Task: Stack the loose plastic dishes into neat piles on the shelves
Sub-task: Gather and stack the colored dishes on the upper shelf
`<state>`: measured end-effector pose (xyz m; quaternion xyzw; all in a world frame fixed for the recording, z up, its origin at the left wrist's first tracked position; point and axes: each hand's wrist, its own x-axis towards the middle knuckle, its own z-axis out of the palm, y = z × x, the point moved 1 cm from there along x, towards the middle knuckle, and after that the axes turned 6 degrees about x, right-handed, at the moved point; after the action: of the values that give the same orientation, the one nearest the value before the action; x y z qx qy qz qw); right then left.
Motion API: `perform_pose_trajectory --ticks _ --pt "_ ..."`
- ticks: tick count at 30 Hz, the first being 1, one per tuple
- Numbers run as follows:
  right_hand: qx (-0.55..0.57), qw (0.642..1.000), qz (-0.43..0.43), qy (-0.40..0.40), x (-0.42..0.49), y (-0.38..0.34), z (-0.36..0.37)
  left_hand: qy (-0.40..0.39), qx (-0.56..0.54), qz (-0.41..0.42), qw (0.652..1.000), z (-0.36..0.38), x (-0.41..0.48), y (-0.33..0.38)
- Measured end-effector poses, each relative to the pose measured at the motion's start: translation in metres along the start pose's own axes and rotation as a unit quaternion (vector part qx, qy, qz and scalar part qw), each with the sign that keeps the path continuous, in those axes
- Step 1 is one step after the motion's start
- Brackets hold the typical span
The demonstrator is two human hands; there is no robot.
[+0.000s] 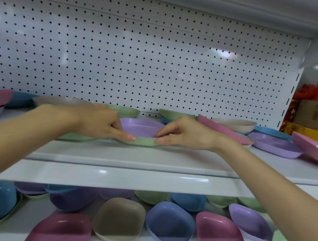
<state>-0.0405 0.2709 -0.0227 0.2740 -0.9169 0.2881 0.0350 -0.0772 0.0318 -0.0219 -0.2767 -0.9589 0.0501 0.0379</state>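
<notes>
Left hand (100, 122) and right hand (185, 133) pinch opposite rims of the green dish (144, 141), purple dish (140, 127) nested inside. The 2 look light, stiff and probably slick, so rims grip best.

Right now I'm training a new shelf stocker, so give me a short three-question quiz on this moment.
1. True or false: the purple dish sits nested inside a green dish on the upper shelf.
2. Of the left hand and the right hand, which pinches the rim of that pair? A: left only. B: right only. C: both.
3. Fill in: behind the upper shelf stands a white ___ with rows of small holes.

Key: 1 true; 2 C; 3 pegboard.
</notes>
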Motion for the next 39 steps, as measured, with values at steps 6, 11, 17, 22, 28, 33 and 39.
perform_pose_trajectory --ticks 6,11,17,22,28,33,39 --pt "0.03 0.984 0.006 0.177 -0.041 0.017 -0.071 0.018 -0.04 0.006 0.999 -0.008 0.001 0.02" --pt "-0.052 0.981 0.122 0.144 -0.073 0.057 -0.091 0.02 -0.075 0.036 0.996 -0.007 0.013 0.037" --pt "-0.058 0.978 0.121 0.158 -0.082 0.08 -0.087 0.023 -0.077 0.032 0.996 -0.005 0.02 0.05" --pt "-0.054 0.973 0.066 0.213 -0.072 0.062 -0.086 0.044 -0.116 0.048 0.991 -0.005 0.014 0.042" --pt "-0.029 0.975 -0.032 0.217 -0.041 0.002 -0.067 0.238 -0.219 0.008 0.946 -0.025 -0.016 -0.002" --pt "-0.063 0.98 -0.112 0.15 0.001 -0.062 -0.018 0.312 -0.307 -0.04 0.898 -0.028 -0.057 -0.038" --pt "-0.117 0.972 -0.165 0.12 0.06 -0.118 0.039 0.328 -0.335 -0.092 0.879 -0.01 -0.104 -0.078"
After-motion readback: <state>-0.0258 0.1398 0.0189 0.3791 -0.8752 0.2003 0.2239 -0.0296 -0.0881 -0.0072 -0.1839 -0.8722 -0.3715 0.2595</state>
